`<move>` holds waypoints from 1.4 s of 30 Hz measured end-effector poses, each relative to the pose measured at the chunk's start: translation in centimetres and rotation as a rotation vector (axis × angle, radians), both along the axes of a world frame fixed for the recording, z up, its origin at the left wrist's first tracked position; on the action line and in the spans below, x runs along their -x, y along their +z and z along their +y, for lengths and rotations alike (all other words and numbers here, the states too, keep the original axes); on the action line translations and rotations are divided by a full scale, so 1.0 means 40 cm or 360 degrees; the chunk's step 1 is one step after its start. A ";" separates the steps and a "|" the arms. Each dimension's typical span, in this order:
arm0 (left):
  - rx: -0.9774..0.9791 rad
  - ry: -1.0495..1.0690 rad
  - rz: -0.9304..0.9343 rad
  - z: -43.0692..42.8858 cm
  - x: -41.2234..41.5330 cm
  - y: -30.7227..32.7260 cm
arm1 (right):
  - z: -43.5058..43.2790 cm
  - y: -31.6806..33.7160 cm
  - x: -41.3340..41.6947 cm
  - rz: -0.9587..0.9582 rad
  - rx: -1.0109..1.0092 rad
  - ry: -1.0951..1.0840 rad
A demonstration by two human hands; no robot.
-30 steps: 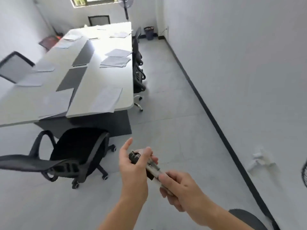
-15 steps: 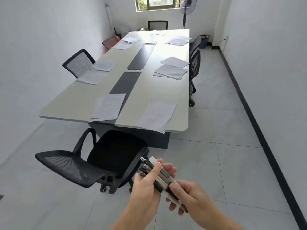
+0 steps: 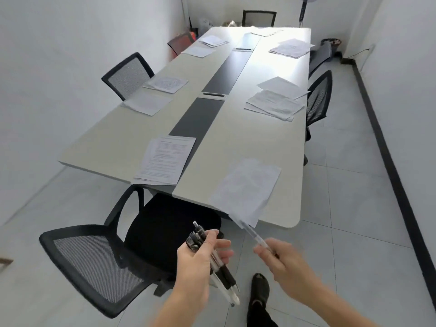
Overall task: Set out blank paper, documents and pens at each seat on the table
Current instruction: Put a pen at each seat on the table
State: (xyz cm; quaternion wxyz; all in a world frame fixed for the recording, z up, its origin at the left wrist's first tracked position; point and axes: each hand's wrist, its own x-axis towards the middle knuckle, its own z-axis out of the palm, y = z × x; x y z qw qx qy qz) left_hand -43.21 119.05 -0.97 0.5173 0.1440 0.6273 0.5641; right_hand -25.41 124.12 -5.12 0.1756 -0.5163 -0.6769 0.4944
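Observation:
A long pale table [image 3: 247,147] with a dark centre strip carries paper at several seats. At the near end lie a printed document [image 3: 167,159] on the left and a blank sheet [image 3: 247,187] on the right, overhanging the edge. My left hand [image 3: 198,263] grips a bundle of clear pens with black caps [image 3: 212,258] above the floor in front of the table. My right hand [image 3: 283,265] holds a single pen [image 3: 253,237], its tip pointing up toward the blank sheet. The two hands are apart.
A black mesh chair [image 3: 132,251] stands at the near end, left of my hands. More chairs line the left side [image 3: 127,75], right side [image 3: 319,97] and far end [image 3: 259,18]. My foot [image 3: 259,291] is on the tiled floor. A fan [image 3: 304,8] stands in the far corner.
I have turned toward and come closer to the table. My right hand has pulled one pen out of the bundle and moved right; the left keeps the rest.

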 end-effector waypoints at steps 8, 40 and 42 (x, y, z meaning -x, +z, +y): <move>0.0064 0.0216 -0.0211 0.273 0.071 -0.007 | 0.549 -0.146 -0.052 0.0123 0.0343 -0.0724; 0.0296 -0.0348 -0.0303 0.817 0.306 -0.128 | 1.078 -0.354 0.121 -0.1152 0.0034 -0.0499; 0.0241 -0.0414 -0.0289 0.846 0.284 -0.125 | 1.033 -0.303 0.112 -0.0897 0.0019 -0.0584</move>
